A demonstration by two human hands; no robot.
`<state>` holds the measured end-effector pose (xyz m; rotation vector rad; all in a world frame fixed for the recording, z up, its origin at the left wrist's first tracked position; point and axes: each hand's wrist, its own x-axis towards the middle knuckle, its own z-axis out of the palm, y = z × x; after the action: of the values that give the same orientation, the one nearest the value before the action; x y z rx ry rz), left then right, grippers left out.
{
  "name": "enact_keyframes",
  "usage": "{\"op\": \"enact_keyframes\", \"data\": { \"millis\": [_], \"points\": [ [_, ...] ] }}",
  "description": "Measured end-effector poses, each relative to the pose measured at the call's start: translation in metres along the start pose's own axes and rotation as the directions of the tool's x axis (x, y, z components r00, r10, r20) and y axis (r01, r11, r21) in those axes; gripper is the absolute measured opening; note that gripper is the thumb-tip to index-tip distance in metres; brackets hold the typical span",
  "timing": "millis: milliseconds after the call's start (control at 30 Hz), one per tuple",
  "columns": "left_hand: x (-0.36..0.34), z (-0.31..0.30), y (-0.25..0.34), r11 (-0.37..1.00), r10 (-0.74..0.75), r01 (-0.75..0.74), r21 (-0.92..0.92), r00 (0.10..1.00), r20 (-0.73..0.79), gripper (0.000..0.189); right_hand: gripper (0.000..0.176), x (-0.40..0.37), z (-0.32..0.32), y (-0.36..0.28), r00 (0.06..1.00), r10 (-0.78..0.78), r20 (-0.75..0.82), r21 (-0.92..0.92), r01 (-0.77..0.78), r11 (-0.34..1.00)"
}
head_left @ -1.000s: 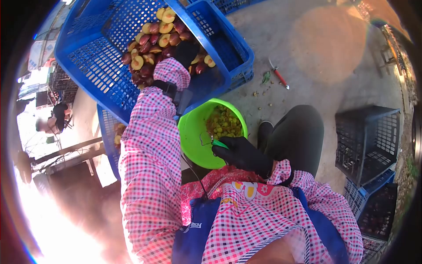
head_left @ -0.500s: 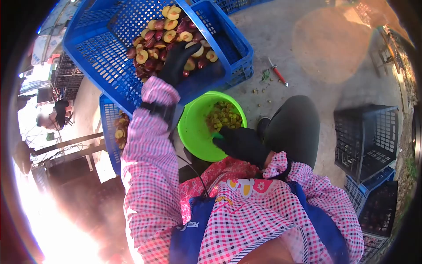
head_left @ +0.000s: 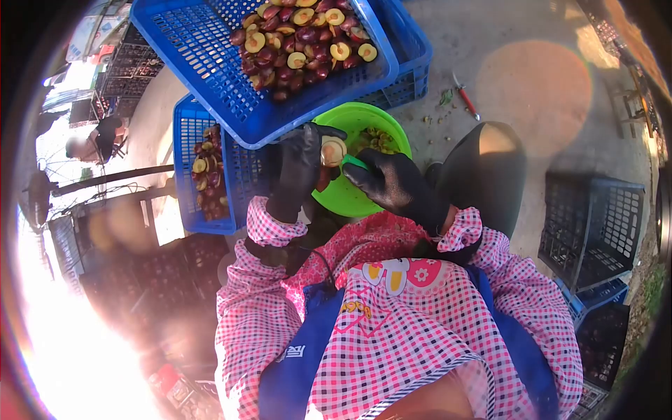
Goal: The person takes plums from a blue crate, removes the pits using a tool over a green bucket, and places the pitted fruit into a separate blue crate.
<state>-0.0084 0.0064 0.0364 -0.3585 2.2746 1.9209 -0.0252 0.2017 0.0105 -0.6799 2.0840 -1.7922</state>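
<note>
Black-gloved, my left hand (head_left: 299, 164) is closed on a plum half (head_left: 333, 150), its pale cut face turned toward my other hand. Some dark red fruit shows just below that half. My right hand (head_left: 402, 183), also gloved, grips a small tool with a green handle (head_left: 355, 162); its working end is too small to make out. Both hands are over the bright green bowl (head_left: 350, 199), which holds a pile of yellowish pits or scraps (head_left: 378, 140). Beyond them, a tilted blue crate (head_left: 189, 56) contains many halved plums (head_left: 308, 42).
A second blue crate (head_left: 187, 217) with plum halves (head_left: 208, 175) stands at left. A red-handled knife (head_left: 467, 101) lies on the concrete floor among scraps. Black crates (head_left: 591, 224) are stacked at right. Another person (head_left: 98, 140) sits at far left.
My left hand has come back from the plums in the tilted crate to the bowl, now with a plum half. My right hand has risen slightly to meet it. The view has shifted.
</note>
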Motion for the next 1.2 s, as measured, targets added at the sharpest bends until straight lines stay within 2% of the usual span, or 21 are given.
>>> {"op": "enact_keyframes", "data": {
  "millis": [167,267,367,433,467,500,533,600,667,700,733,767,800,867,900,1000,1033,1067,1100,1133,1200],
  "points": [
    [0.002,0.005,-0.009,0.964,0.26,-0.256,0.07,0.963,-0.073,0.07,0.034,0.001,0.0,0.001,1.0,0.003,0.018,-0.023,-0.003,1.0],
    [0.001,0.008,-0.01,0.985,0.135,-0.147,-0.095,0.983,-0.123,0.068,0.033,0.001,0.0,0.002,1.0,0.002,0.018,-0.001,-0.002,1.0],
    [-0.001,0.015,0.002,1.0,-0.004,0.001,-0.018,0.99,-0.144,0.065,0.035,0.004,-0.001,0.008,0.996,-0.075,0.045,0.031,0.074,0.997],
    [0.003,0.016,-0.006,0.999,0.043,-0.041,0.011,0.989,-0.143,0.062,0.038,0.006,-0.004,0.007,0.986,-0.146,0.084,0.045,0.142,0.989],
    [0.008,0.016,-0.01,0.995,0.095,-0.09,0.04,0.986,-0.138,0.06,0.041,0.007,-0.008,0.006,0.971,0.083,0.223,0.172,-0.123,0.977],
    [0.009,0.017,-0.01,0.996,0.091,-0.086,0.037,0.987,-0.132,0.06,0.044,0.007,-0.011,0.003,0.881,0.28,0.382,0.255,-0.392,0.884],
    [0.009,0.016,-0.011,0.997,0.081,-0.082,-0.004,0.991,-0.11,0.059,0.044,0.007,-0.016,-0.002,0.879,0.285,0.382,0.256,-0.397,0.881],
    [0.01,0.016,-0.008,0.996,0.076,-0.08,-0.042,0.993,-0.088,0.058,0.05,0.009,-0.026,-0.013,0.761,0.345,0.549,0.369,-0.591,0.717],
    [0.012,0.022,-0.005,0.949,0.3,-0.281,0.147,0.945,-0.128,0.059,0.047,0.007,-0.029,-0.017,0.756,0.296,0.583,0.447,-0.603,0.66],
    [0.015,0.025,-0.005,0.948,0.301,-0.283,0.146,0.945,-0.125,0.059,0.045,0.006,-0.03,-0.018,0.751,0.246,0.612,0.516,-0.616,0.596],
    [0.016,0.029,-0.007,0.889,0.433,-0.388,0.243,0.886,-0.167,0.066,0.045,0.004,-0.028,-0.018,0.752,0.248,0.61,0.517,-0.615,0.595],
    [0.016,0.03,-0.009,0.809,0.559,-0.478,0.342,0.806,-0.196,0.073,0.046,0.002,-0.024,-0.018,0.687,0.214,0.695,0.597,-0.716,0.362],
    [0.015,0.029,-0.011,0.809,0.559,-0.478,0.342,0.805,-0.197,0.073,0.047,-0.001,-0.022,-0.017,0.625,0.152,0.766,0.616,-0.781,0.105],
    [0.015,0.023,-0.019,0.931,0.241,-0.26,-0.255,0.965,-0.103,0.055,0.046,-0.004,-0.018,-0.017,0.652,0.109,0.75,0.647,-0.758,0.084],
    [0.016,0.017,-0.026,0.931,0.245,-0.265,-0.251,0.963,-0.109,0.055,0.045,-0.006,-0.016,-0.016,0.676,0.066,0.734,0.674,-0.737,0.051],
    [0.026,-0.009,-0.053,0.939,0.058,0.058,0.339,0.945,-0.323,0.048,0.046,-0.009,-0.014,-0.011,0.692,0.025,0.721,0.683,-0.717,0.14],
    [0.015,-0.026,-0.058,0.663,0.426,-0.077,0.745,0.857,-0.29,0.045,0.046,-0.01,-0.014,-0.008,0.692,0.024,0.721,0.683,-0.717,0.141],
    [0.002,-0.051,-0.058,0.208,0.704,-0.094,0.974,0.706,-0.082,0.042,0.048,-0.01,-0.015,-0.003,0.718,0.125,0.685,0.614,-0.66,0.433],
    [-0.005,-0.084,-0.048,0.206,0.706,-0.094,0.974,0.704,-0.081,0.042,0.051,-0.01,-0.015,0.002,0.758,0.206,0.619,0.465,-0.565,0.682],
    [-0.01,-0.128,-0.028,0.186,0.62,0.086,0.979,0.763,-0.185,0.045,0.051,-0.01,-0.01,0.008,0.76,0.203,0.617,0.467,-0.562,0.683],
    [-0.012,-0.178,0.025,0.08,0.442,0.417,0.905,0.799,-0.407,0.055,0.049,-0.01,0.004,0.021,0.865,0.267,0.425,0.043,-0.315,0.948]
  ]
}}
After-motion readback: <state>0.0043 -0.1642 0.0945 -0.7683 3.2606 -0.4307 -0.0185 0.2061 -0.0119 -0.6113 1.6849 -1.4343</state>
